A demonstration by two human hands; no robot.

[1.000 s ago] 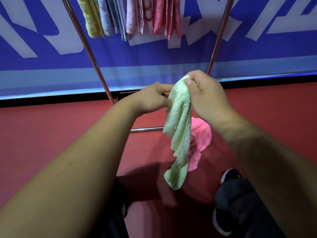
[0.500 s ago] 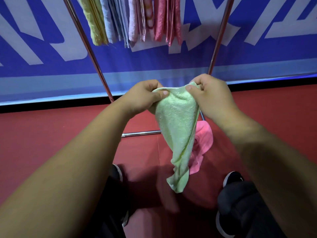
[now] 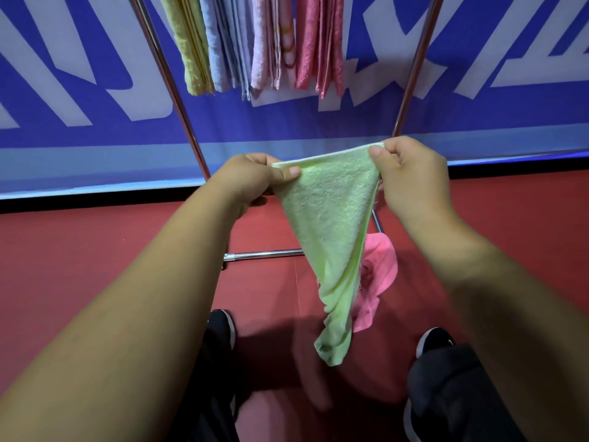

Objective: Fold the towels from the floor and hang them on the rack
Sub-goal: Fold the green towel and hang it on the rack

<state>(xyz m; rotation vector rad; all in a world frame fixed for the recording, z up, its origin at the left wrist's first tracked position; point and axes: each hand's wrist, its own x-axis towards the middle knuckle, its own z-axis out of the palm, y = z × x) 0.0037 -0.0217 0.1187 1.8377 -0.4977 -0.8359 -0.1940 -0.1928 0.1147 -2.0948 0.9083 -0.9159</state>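
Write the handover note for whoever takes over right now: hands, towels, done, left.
Hands: left hand and right hand each pinch a top corner of the green towel, stretched between them, its tail hanging free.
Pink towel lies crumpled on the floor near the rack.
Done: several folded towels hang on the rack.
Left: fold and hang green, then pink.

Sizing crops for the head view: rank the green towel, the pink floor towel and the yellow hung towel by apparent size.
1. green towel: largest, though nearest the camera.
2. yellow towel and pink towel: look alike, each only partly visible; not ranked.
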